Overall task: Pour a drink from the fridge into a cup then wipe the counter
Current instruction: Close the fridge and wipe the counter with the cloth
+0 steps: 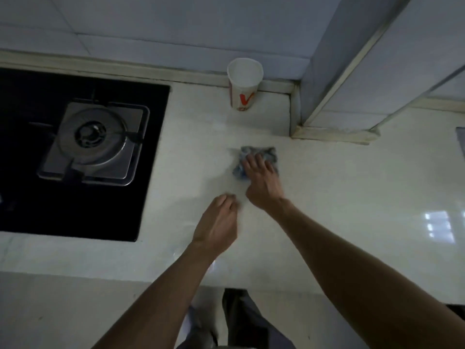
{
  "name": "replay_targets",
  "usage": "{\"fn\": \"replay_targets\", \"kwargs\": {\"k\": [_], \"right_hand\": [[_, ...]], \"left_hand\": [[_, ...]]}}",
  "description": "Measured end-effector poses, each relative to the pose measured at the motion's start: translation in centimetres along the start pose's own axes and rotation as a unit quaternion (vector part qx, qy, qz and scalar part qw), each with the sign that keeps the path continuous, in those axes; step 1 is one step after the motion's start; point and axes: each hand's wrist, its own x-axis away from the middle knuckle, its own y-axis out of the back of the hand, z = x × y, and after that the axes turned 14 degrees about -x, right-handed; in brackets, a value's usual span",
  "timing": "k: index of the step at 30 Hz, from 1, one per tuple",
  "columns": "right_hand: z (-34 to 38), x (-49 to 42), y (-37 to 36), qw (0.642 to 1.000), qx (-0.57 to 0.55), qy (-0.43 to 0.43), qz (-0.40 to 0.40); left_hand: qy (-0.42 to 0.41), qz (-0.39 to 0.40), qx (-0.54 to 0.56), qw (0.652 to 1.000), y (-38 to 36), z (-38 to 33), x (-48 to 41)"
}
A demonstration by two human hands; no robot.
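A white paper cup (244, 83) with a red mark stands upright at the back of the pale counter (339, 197), against the wall ledge. In the middle of the counter lies a crumpled blue-grey cloth (270, 153). My right hand (261, 182) presses flat on the cloth, fingers spread over it. My left hand (219, 225) rests on the counter just left of and nearer than the right, fingers curled loosely, holding nothing. What is inside the cup cannot be seen.
A black glass hob with a steel gas burner (93, 142) fills the left side. A tiled column (339, 102) juts onto the counter at the right rear. The counter's front edge runs below my forearms.
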Motion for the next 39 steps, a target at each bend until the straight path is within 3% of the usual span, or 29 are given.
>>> {"fn": "replay_targets", "kwargs": {"k": [4,11,21,28,34,39], "right_hand": [[3.2,8.1,-3.9,1.0,-0.02,-0.003,0.012],[7.8,18.4,-10.6,0.999,-0.023,-0.021,0.013],[11.3,22.2,-14.3,0.997,-0.038,-0.063,-0.005],[10.0,19.3,-12.6,1.0,-0.014,-0.02,0.004],[8.8,8.3,-7.8,0.999,-0.027,-0.026,0.002],[8.1,-1.3,-4.0,0.999,-0.028,-0.025,0.001]], "left_hand": [[0.027,0.059,-0.035,0.997,0.2,-0.2,5.4],[0.055,0.06,-0.009,0.997,-0.7,0.8,14.2],[0.058,0.123,0.04,0.99,-0.9,2.4,19.6],[0.052,0.143,0.03,0.988,0.1,3.3,16.8],[0.06,0.093,0.032,0.993,-0.7,6.9,12.6],[0.041,0.142,-0.059,0.987,-1.9,10.0,7.5]]}}
